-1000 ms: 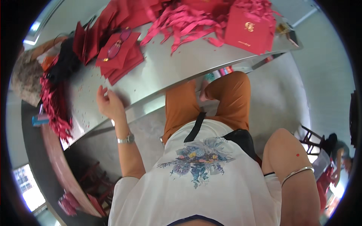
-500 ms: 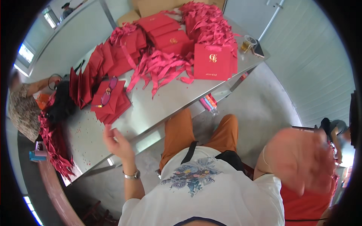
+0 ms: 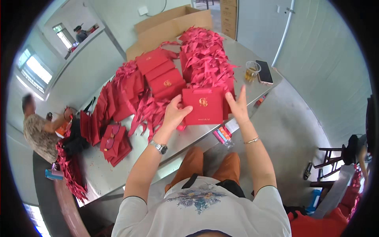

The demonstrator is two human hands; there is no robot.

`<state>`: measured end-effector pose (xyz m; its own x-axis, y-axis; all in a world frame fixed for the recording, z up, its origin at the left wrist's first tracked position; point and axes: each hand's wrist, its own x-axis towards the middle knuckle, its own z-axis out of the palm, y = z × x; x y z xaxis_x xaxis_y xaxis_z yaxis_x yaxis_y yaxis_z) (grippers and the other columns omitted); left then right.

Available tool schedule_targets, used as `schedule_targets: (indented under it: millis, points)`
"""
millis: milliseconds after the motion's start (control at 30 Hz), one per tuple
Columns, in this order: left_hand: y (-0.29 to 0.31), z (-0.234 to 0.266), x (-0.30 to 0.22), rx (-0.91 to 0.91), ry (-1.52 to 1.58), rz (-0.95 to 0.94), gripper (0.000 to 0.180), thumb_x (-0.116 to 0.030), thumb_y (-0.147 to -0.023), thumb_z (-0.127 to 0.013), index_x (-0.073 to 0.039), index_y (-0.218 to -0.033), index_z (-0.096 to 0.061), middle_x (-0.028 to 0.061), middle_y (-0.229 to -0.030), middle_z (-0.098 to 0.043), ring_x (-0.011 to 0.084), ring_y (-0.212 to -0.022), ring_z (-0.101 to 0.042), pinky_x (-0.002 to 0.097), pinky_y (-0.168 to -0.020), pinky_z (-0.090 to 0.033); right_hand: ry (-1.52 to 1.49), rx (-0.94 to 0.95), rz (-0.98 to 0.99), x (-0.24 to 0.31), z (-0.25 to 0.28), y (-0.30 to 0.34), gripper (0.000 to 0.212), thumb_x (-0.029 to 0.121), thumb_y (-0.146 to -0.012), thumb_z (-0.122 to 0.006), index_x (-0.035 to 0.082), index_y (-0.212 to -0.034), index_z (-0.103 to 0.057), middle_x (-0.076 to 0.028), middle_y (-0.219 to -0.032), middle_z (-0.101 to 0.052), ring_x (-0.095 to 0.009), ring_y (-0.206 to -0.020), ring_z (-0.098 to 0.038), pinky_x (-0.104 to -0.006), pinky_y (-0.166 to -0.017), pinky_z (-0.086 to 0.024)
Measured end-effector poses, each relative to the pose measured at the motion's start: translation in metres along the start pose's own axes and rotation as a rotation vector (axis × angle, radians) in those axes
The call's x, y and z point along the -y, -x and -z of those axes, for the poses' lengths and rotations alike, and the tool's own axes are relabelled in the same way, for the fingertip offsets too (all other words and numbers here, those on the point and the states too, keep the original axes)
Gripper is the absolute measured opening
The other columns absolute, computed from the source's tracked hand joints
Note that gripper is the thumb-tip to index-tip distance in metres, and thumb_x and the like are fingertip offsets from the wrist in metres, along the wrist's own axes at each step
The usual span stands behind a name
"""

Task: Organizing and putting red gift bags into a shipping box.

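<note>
A row of red paper gift bags with a gold emblem stands at the table's front edge, pink ribbons bunched along its tops. My left hand is at the front bag's left side, its thumb over the bag's face and the fingers apart. At the right side, my right hand has its fingers spread, the thumb close to the bag's edge. Whether either hand presses on the bags is hard to tell. Left of the row lie loose pink ribbons and stacked flat red bags.
A cup of yellowish drink and a phone are on the right of the metal table. Purple-tinted glasses rest on red bags at left. Behind is an open cardboard box. Another person is at far left.
Both my hands have come up and inward from low on either side to the front bag. The view has shifted, showing more of the room behind the table.
</note>
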<state>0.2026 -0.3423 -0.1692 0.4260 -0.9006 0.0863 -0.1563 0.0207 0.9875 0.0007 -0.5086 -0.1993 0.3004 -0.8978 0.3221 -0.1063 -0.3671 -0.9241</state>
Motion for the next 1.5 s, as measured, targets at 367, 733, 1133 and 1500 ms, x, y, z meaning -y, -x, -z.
schedule_targets:
  millis: [367,733,1133,1500]
  points:
    - [-0.010,-0.052,-0.004,-0.266,-0.361,0.076,0.036,-0.002,-0.072,-0.067,-0.001,-0.107,-0.059,0.0104,-0.092,-0.059,0.0195,-0.079,-0.058,0.0302,-0.069,-0.047,-0.234,0.049,0.029,-0.001,-0.022,-0.010,0.073,0.033,-0.089,-0.056,-0.010,-0.138,-0.023,-0.029,-0.135,-0.038,-0.036,-0.126,-0.040,-0.0390,-0.104,-0.033]
    - [-0.063,-0.058,0.013,-0.348,0.093,0.085,0.037,0.007,-0.076,-0.059,-0.003,-0.111,-0.049,0.0154,-0.134,-0.039,0.0240,-0.120,-0.044,0.0319,-0.095,-0.040,-0.052,0.308,0.109,0.011,-0.009,-0.081,0.078,0.034,-0.079,-0.068,-0.003,-0.136,-0.031,-0.026,-0.133,-0.039,-0.039,-0.123,-0.039,-0.0416,-0.102,-0.033]
    - [-0.079,-0.064,-0.017,-0.404,-0.057,0.247,0.096,-0.006,-0.064,-0.077,0.004,-0.140,-0.021,0.0164,-0.129,-0.047,0.0240,-0.118,-0.048,0.0339,-0.100,-0.038,0.018,0.605,-0.158,-0.003,-0.010,-0.114,0.131,0.033,-0.050,-0.088,0.001,-0.145,-0.005,-0.023,-0.151,-0.007,-0.032,-0.140,-0.015,-0.0344,-0.113,-0.020]
    - [-0.112,-0.049,-0.021,-0.241,0.181,0.216,0.078,-0.017,-0.060,-0.080,0.003,-0.125,-0.044,0.0189,-0.118,-0.055,0.0312,-0.113,-0.052,0.0367,-0.098,-0.039,-0.413,0.582,-0.346,0.023,-0.011,-0.110,0.092,-0.002,-0.067,-0.078,0.005,-0.139,-0.022,-0.011,-0.123,-0.052,-0.020,-0.110,-0.054,-0.0336,-0.095,-0.047]
